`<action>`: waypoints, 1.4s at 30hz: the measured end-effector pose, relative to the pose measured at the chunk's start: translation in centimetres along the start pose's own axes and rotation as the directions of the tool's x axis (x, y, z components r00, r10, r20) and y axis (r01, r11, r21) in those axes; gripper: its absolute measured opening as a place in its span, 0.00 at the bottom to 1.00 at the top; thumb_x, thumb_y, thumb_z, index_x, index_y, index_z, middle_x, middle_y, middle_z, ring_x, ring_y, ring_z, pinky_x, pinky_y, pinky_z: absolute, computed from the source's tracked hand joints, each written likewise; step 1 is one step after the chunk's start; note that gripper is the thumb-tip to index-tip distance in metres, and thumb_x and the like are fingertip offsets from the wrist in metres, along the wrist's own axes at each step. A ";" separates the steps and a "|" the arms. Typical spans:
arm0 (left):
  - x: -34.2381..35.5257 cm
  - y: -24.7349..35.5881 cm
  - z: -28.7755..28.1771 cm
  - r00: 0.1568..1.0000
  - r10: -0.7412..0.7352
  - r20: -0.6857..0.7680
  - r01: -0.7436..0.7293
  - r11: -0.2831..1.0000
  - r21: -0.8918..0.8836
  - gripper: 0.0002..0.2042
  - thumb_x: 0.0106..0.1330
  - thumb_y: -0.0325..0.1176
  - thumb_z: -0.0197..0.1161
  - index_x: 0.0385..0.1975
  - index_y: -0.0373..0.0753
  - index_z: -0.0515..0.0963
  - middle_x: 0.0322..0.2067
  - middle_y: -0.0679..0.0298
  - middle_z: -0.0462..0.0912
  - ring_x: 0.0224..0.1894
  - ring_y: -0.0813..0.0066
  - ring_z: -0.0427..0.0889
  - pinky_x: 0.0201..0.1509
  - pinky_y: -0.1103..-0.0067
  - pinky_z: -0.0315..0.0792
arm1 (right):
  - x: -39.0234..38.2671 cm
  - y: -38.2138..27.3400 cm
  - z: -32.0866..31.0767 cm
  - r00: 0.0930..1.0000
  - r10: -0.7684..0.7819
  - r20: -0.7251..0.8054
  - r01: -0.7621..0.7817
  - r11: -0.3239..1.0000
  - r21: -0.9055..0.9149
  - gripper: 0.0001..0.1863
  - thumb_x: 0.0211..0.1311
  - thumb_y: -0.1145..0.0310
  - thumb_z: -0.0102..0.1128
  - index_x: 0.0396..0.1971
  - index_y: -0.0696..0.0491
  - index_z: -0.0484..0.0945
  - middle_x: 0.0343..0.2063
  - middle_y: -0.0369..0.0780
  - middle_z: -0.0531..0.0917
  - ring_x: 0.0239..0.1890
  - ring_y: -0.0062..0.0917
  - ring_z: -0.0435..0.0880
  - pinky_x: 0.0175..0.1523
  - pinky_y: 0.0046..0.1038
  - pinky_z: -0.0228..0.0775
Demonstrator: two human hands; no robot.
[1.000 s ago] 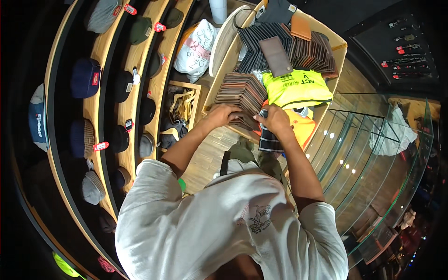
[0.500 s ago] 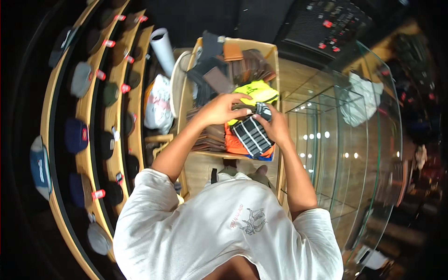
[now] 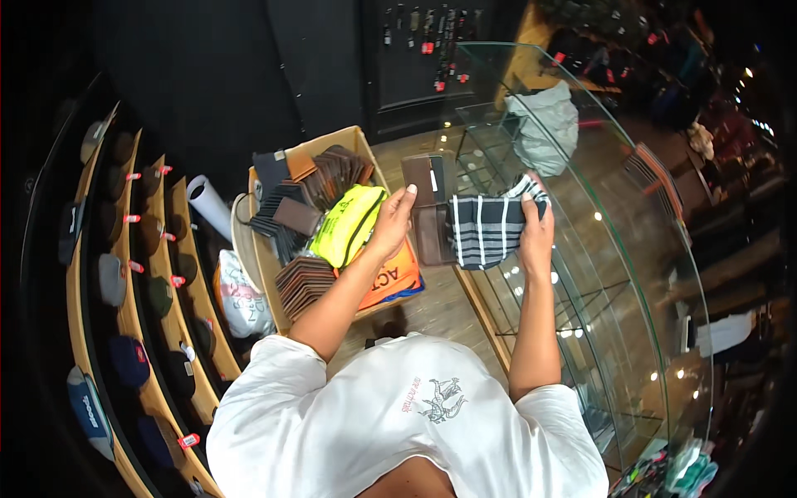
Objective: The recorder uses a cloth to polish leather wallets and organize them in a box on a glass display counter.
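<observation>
My left hand pinches an unfolded dark brown wallet at its edge, thumb on top. The wallet hangs out past the box, over the glass. Right beside it, my right hand grips a black-and-white checked cloth item, folded flat, by its right end. The cloth's left edge meets or slightly overlaps the wallet; I cannot tell which. Behind my left wrist, a bright yellow packet lies in the cardboard box, with an orange packet at the near right corner.
Rows of brown wallets fill other parts of the box. To the right stands a glass display case with a pale plastic bag at its far end. Wooden shelves of caps run along the left, near a white bag.
My view has turned right. Both hands have left the box's contents and moved right towards the glass, bringing the checked cloth along. The brown wallet now shows unfolded in my left hand.
</observation>
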State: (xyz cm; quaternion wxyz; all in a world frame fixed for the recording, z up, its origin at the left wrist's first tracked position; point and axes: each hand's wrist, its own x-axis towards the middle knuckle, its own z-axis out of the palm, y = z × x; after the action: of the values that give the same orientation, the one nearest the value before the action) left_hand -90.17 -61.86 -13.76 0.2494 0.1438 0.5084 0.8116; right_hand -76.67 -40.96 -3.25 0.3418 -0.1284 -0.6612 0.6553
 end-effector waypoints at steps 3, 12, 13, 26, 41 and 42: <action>-0.7 -1.3 7.0 0.976 0.216 0.008 -0.216 0.976 -0.018 0.17 0.77 0.45 0.54 0.49 0.39 0.79 0.32 0.71 0.79 0.28 0.84 0.73 0.32 0.82 0.71 | -1.5 -3.8 0.2 0.949 -0.315 -0.029 0.309 0.942 -0.133 0.33 0.64 0.68 0.66 0.67 0.55 0.65 0.61 0.42 0.72 0.60 0.27 0.72 0.65 0.30 0.64; -5.7 -2.9 19.5 0.954 0.032 0.298 0.054 0.960 -0.274 0.14 0.76 0.33 0.53 0.56 0.38 0.75 0.44 0.69 0.84 0.42 0.87 0.80 0.45 0.85 0.76 | -8.1 -0.2 -9.0 0.925 -0.275 0.262 0.365 0.454 -0.813 0.29 0.71 0.68 0.51 0.71 0.52 0.61 0.73 0.52 0.55 0.73 0.57 0.54 0.73 0.50 0.52; -5.5 -3.6 19.8 0.986 -0.003 0.169 0.002 1.000 0.004 0.14 0.76 0.37 0.54 0.57 0.42 0.76 0.39 0.73 0.84 0.35 0.93 0.77 0.35 0.88 0.70 | -9.7 0.5 -10.6 0.922 -0.252 0.292 0.376 0.415 -0.829 0.29 0.71 0.70 0.51 0.70 0.56 0.60 0.72 0.53 0.55 0.72 0.56 0.56 0.73 0.47 0.55; -7.9 -8.3 28.0 0.991 0.006 0.131 0.037 0.946 -0.322 0.08 0.78 0.39 0.53 0.44 0.43 0.73 0.25 0.77 0.72 0.18 0.93 0.63 0.22 0.87 0.60 | -12.3 -1.7 -21.6 0.923 -0.381 0.059 0.293 0.592 -0.751 0.20 0.65 0.81 0.54 0.57 0.58 0.76 0.61 0.50 0.74 0.53 0.45 0.82 0.54 0.35 0.76; -2.8 -7.4 34.9 0.938 -0.186 0.293 0.274 0.916 -0.294 0.14 0.77 0.35 0.53 0.58 0.41 0.68 0.49 0.62 0.80 0.48 0.70 0.81 0.51 0.68 0.78 | -2.2 -10.1 -43.7 0.760 -0.546 -0.354 -0.106 0.433 -0.895 0.26 0.72 0.56 0.54 0.65 0.51 0.68 0.57 0.53 0.76 0.60 0.48 0.75 0.65 0.40 0.66; -1.9 -7.6 35.0 0.901 -0.063 0.429 0.255 0.878 -0.405 0.13 0.76 0.33 0.53 0.57 0.41 0.68 0.49 0.62 0.79 0.50 0.70 0.81 0.53 0.69 0.77 | -1.7 -9.9 -44.9 0.753 -0.518 -0.406 -0.215 0.390 -0.895 0.29 0.72 0.53 0.53 0.68 0.50 0.65 0.58 0.54 0.74 0.61 0.50 0.73 0.66 0.41 0.64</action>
State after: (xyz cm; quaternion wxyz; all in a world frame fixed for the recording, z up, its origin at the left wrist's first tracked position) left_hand -69.58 -33.79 -5.12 0.4424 0.2028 0.2539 0.8359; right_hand -44.83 -8.04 1.56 0.4788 -0.4387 -0.7578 0.0633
